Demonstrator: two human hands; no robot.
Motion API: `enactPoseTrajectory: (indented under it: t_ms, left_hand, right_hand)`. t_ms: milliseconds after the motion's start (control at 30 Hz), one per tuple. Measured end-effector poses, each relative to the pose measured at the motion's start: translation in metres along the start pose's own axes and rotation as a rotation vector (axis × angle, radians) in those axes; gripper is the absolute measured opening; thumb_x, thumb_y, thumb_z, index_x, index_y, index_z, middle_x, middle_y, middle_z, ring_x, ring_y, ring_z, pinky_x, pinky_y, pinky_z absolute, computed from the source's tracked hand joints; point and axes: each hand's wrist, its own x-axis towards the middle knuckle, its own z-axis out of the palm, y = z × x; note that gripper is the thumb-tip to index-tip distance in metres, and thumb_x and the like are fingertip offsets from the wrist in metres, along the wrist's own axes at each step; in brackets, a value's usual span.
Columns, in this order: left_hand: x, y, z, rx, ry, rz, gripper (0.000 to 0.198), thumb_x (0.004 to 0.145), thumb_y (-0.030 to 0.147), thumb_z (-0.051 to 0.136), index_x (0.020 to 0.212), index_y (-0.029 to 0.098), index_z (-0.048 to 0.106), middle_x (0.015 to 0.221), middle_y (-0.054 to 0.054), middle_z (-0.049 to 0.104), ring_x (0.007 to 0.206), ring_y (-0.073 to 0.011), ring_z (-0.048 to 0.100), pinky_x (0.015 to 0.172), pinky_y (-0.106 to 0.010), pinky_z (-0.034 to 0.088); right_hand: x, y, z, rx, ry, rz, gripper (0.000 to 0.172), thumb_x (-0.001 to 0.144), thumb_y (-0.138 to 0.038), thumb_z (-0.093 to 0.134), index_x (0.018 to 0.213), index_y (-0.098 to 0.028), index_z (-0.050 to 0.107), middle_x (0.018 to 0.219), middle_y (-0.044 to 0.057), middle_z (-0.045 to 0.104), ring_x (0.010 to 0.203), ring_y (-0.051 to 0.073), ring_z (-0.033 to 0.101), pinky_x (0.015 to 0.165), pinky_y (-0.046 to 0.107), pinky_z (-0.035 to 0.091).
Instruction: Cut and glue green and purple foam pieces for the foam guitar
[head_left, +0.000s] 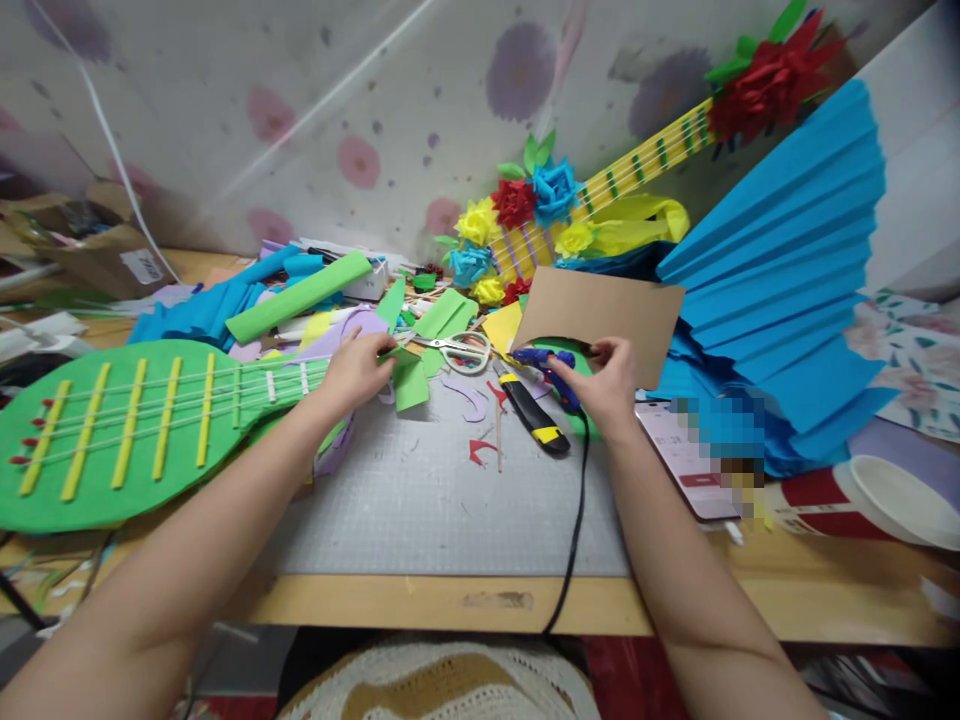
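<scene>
My left hand is closed at the fingertips on a small green paper piece, beside the neck of a green paper guitar. My right hand has its thumb across a blue hot glue gun, whose nozzle points left; its curled fingers are partly hidden. A black cable trails from the gun over the table edge. Behind that hand leans a brown cardboard sheet. Between the hands lie a yellow-and-black utility knife and white-handled scissors.
Red and purple scraps lie on the grey cutting mat. At the back stand a yellow guitar neck with paper flowers and a pleated blue paper fan. A phone and a tipped paper tub are at right.
</scene>
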Motion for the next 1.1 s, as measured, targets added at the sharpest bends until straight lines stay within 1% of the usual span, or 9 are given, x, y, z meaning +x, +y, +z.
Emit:
enactPoseTrajectory:
  t_ms: [33,100,233,333,433,600,867,1000,1100]
  left_hand:
    - [0.001,0.001,-0.001,0.007,-0.006,-0.005,0.021,0.075,0.024,0.049,0.091,0.018,0.063,0.097,-0.004,0.069,0.094,-0.0214,0.06,0.111,-0.041,0.024]
    - [0.002,0.004,-0.002,0.018,-0.013,-0.01,0.022,0.076,0.023,0.049,0.092,0.018,0.063,0.096,-0.004,0.069,0.094,-0.0212,0.06,0.11,-0.041,0.026]
    - [0.003,0.009,0.0,0.031,-0.005,0.04,0.022,0.076,0.022,0.05,0.093,0.018,0.063,0.094,-0.003,0.069,0.091,-0.0192,0.06,0.11,-0.039,0.026]
    - [0.001,0.01,0.0,0.05,-0.037,0.05,0.021,0.077,0.024,0.05,0.091,0.019,0.064,0.089,-0.003,0.069,0.084,-0.0182,0.061,0.101,-0.036,0.035]
    - [0.0,0.011,-0.003,0.086,-0.122,0.007,0.022,0.076,0.03,0.051,0.089,0.02,0.066,0.088,-0.004,0.069,0.081,-0.0188,0.061,0.074,-0.029,0.044]
    - [0.002,0.012,-0.01,0.109,-0.258,0.009,0.017,0.073,0.032,0.053,0.075,0.021,0.065,0.077,-0.002,0.068,0.069,-0.0167,0.058,0.056,-0.025,0.034]
    - [0.003,0.018,-0.016,-0.021,-0.273,-0.02,0.018,0.072,0.031,0.054,0.081,0.021,0.066,0.081,-0.001,0.068,0.071,-0.016,0.058,0.059,-0.026,0.036]
    - [0.004,0.02,-0.016,-0.013,-0.245,0.004,0.018,0.073,0.03,0.053,0.082,0.021,0.066,0.084,-0.002,0.068,0.075,-0.0166,0.058,0.061,-0.026,0.038]
    - [0.005,0.021,-0.016,-0.008,-0.211,0.025,0.019,0.073,0.029,0.053,0.083,0.02,0.066,0.084,-0.002,0.068,0.077,-0.0172,0.059,0.062,-0.026,0.038]
  right_hand:
    - [-0.002,-0.009,-0.004,-0.022,0.092,-0.04,0.058,0.06,-0.056,0.068,0.098,-0.016,0.05,0.096,0.009,0.055,0.086,0.022,0.051,0.079,0.039,0.043]
    - [-0.009,-0.03,-0.008,-0.036,0.085,-0.151,0.04,0.072,-0.049,0.06,0.092,-0.015,0.052,0.093,0.01,0.056,0.087,0.021,0.051,0.079,0.036,0.042]
    - [-0.025,-0.076,0.011,-0.127,-0.66,-0.391,0.016,0.081,-0.031,0.052,0.08,-0.017,0.059,0.083,0.007,0.064,0.075,0.017,0.056,0.068,0.027,0.041]
    - [-0.032,-0.099,0.034,-0.361,-0.872,-0.459,0.02,0.077,-0.023,0.053,0.092,-0.013,0.062,0.096,0.014,0.066,0.083,0.021,0.06,0.068,0.028,0.041]
    - [-0.032,-0.11,0.049,-0.496,-0.957,-0.448,0.027,0.072,-0.021,0.055,0.095,-0.009,0.063,0.098,0.018,0.067,0.085,0.024,0.062,0.066,0.029,0.041]
    - [-0.021,-0.106,0.053,-0.437,-0.998,-0.419,0.02,0.065,-0.022,0.06,0.082,-0.013,0.065,0.089,0.015,0.068,0.08,0.023,0.062,0.062,0.027,0.039]
    - [-0.013,-0.074,0.056,0.422,-0.91,-0.028,0.013,0.067,-0.021,0.055,0.079,-0.015,0.059,0.075,0.001,0.064,0.068,0.013,0.056,0.063,0.023,0.042]
    - [-0.024,-0.073,0.06,0.57,-0.799,0.077,0.03,0.076,-0.03,0.051,0.102,-0.016,0.055,0.079,0.002,0.068,0.068,0.012,0.053,0.063,0.024,0.042]
    - [-0.028,-0.076,0.06,0.62,-0.861,0.071,0.042,0.081,-0.034,0.047,0.118,-0.015,0.045,0.074,0.001,0.067,0.062,0.012,0.049,0.061,0.024,0.04]
